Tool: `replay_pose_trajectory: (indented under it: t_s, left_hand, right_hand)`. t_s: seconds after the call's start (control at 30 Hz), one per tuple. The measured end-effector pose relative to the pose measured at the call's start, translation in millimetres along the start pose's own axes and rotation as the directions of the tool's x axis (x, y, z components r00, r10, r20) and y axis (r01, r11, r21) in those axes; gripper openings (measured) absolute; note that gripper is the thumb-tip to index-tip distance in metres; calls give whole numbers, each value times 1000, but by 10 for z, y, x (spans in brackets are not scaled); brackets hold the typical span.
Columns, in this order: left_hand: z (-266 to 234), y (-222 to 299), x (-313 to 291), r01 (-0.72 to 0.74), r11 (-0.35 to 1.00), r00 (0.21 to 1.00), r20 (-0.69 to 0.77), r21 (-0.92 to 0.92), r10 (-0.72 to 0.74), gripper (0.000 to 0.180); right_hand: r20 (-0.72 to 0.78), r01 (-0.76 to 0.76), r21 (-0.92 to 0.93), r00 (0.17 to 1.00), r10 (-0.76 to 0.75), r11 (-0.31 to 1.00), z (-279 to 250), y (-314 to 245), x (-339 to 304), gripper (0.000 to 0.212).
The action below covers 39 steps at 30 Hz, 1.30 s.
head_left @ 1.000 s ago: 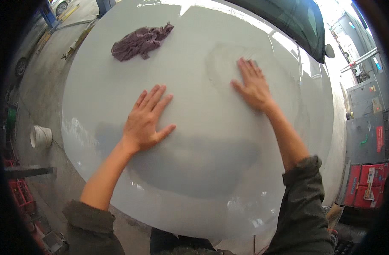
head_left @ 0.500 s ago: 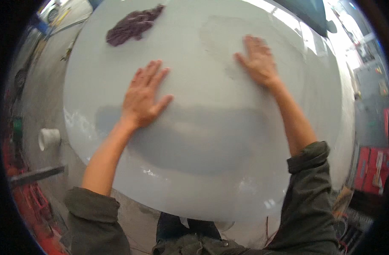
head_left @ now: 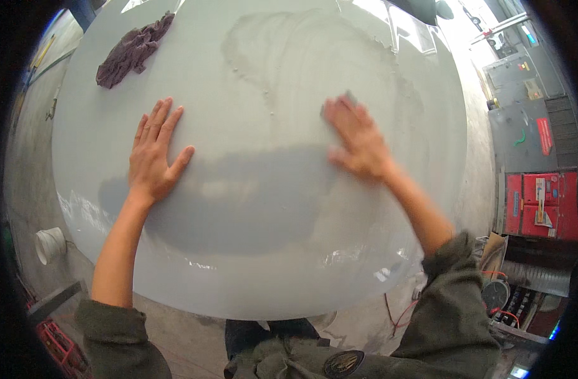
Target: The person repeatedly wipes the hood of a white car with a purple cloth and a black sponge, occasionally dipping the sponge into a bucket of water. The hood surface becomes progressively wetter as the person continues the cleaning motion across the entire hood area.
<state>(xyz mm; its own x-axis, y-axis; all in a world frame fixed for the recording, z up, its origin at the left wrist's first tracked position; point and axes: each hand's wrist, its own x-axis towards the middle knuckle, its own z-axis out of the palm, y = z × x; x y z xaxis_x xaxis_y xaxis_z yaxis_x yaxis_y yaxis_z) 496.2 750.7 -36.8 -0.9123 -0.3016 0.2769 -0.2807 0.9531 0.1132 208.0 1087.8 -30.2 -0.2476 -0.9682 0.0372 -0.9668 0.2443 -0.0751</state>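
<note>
A broad, pale grey car hood spreads out before me, with a darker grey patch across its near half. My left hand lies flat on the hood at the left of this patch, fingers stretched, holding nothing. To the right, my right hand is slightly blurred and presses on the surface. Edges of a small grey piece of sandpaper stick out around its fingertips; the rest is hidden under the fingers. Wet-looking streaks mark the hood beyond this hand. A crumpled purple-brown cloth rests at the far left.
A white bucket lies on the floor left of the hood. Red cabinets and grey cabinets stand at the right. Nearer, a cart with a gauge and hoses is at the lower right. A red frame is at the lower left.
My right hand has come nearer to me over the hood, and the grey sandpaper edges now show at its fingers. My view has shifted to the right; my left hand still lies flat.
</note>
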Motion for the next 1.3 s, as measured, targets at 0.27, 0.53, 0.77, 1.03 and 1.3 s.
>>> replay_pose_trajectory:
  t_s: [0.27, 0.53, 0.77, 1.03, 1.3]
  left_hand:
    - [166, -177, 11, -44, 991, 998, -48, 126, 50, 70]
    - [253, -134, 79, -13, 991, 998, -51, 131, 20, 72]
    - [98, -104, -29, -19, 996, 1000, -3, 86, 20, 71]
    - [-15, -45, 9, 10, 1000, 1000, 7, -26, -10, 68]
    - [266, -283, 37, -49, 988, 995, -84, 144, 61, 67]
  right_hand:
    - [-202, -374, -12, 909, 364, 927, 190, 603, 825, 81]
    - [-56, -223, 33, 973, 225, 974, 397, -1375, -1670, 90]
    - [-68, -355, 62, 931, 359, 933, 203, 513, -374, 89]
    - [-177, -716, 128, 665, 726, 687, 149, 2048, 871, 92]
    - [-235, -644, 148, 714, 659, 751, 241, 844, 111, 90]
